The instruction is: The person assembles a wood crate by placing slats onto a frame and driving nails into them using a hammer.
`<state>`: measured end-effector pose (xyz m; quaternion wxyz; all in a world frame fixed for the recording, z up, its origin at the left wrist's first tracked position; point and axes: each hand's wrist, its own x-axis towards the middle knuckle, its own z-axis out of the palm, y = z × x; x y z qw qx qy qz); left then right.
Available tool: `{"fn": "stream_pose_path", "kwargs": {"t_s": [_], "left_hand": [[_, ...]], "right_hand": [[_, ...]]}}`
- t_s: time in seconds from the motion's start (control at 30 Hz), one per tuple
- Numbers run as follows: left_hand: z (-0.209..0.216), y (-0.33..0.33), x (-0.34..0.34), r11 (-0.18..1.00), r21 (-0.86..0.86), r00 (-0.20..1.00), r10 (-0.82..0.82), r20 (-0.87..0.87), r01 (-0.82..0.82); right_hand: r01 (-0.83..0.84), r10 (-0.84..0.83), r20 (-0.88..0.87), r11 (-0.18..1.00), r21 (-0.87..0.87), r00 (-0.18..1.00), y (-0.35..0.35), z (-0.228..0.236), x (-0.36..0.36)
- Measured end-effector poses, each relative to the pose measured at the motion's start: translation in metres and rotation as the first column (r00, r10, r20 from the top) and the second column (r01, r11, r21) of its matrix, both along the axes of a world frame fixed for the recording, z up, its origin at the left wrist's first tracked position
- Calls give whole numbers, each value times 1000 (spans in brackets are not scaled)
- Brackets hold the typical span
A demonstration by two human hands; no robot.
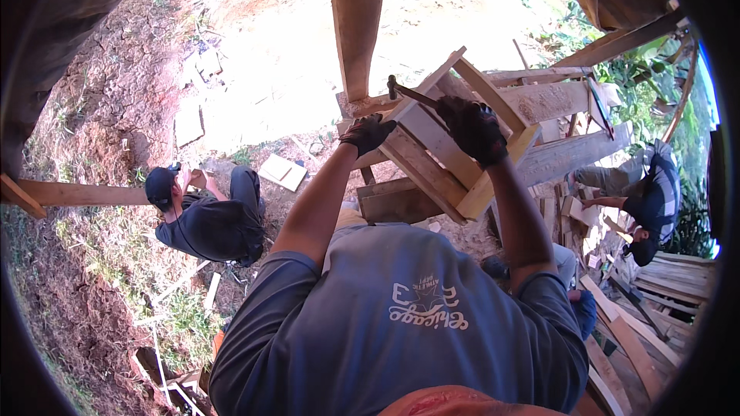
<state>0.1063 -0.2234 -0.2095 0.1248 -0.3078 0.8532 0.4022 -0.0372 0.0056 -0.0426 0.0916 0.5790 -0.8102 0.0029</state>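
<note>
My right hand [472,131], in a dark glove, is closed around the handle of a hammer [415,95]. The hammer's dark head points left, above the near-left board of a wooden frame [428,162]. This frame is box-like, made of pale boards with slats across it, and sits tilted on a rough timber bench. My left hand [368,134], also gloved, is at the frame's left edge with its fingers bent against the wood. Whether a nail is between those fingers is too small to see.
An upright post [358,23] stands just beyond my left hand. Bench planks [551,100] stretch right, with a bow saw [600,106] at their end. One person [212,212] sits at left; another [651,192] bends over wood at right. Loose boards [632,339] lie at lower right.
</note>
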Motion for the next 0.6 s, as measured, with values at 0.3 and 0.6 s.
{"fn": "stream_pose_path", "kwargs": {"t_s": [0.3, 0.6], "left_hand": [[-34, -11, -57, 917, -311, 955, -178, 239, 249], [1, 5, -67, 912, -288, 940, -218, 262, 292]], "right_hand": [[440, -296, 439, 855, -273, 848, 169, -127, 77], [774, 496, 606, 510, 376, -622, 62, -172, 117]]}}
